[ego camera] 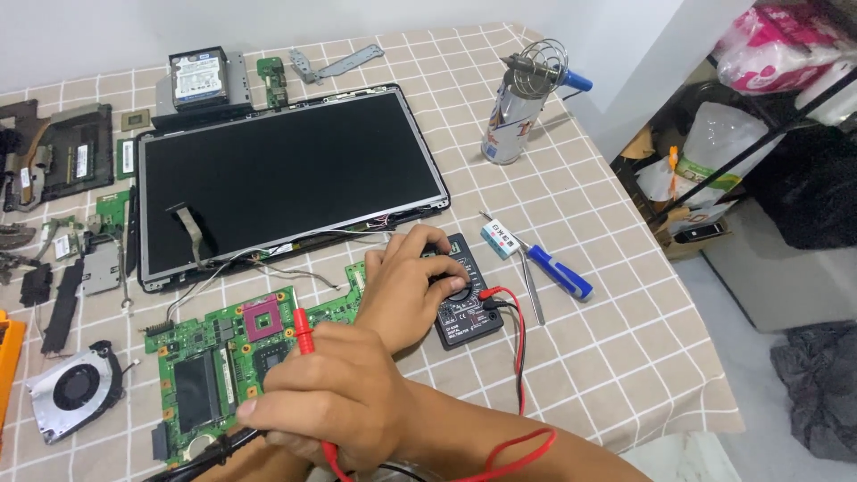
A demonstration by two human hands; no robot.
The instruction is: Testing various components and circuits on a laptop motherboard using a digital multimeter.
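- checked beige tablecloth is covering the table i am looking down on, with a white wall behind and shelving with bags off to the right.
- i am seeing the arms crossing: the right hand is lying nearer the camera, closed around a red probe whose tip is pointing up over the green motherboard; a black lead is also running out from under this fist.
- the left hand is reaching across to the black multimeter, fingers curled and resting on its dial; i cannot tell whether it is gripping the knob.
- red and black leads are plugging into the meter's right side and looping back toward me.
- the motherboard is sitting just left of the meter, below a bare laptop screen panel.
- a blue-handled screwdriver is lying right of the meter, a metal can with a soldering iron stand farther back.
- a cooling fan is resting at the left, a hard drive at the far edge.
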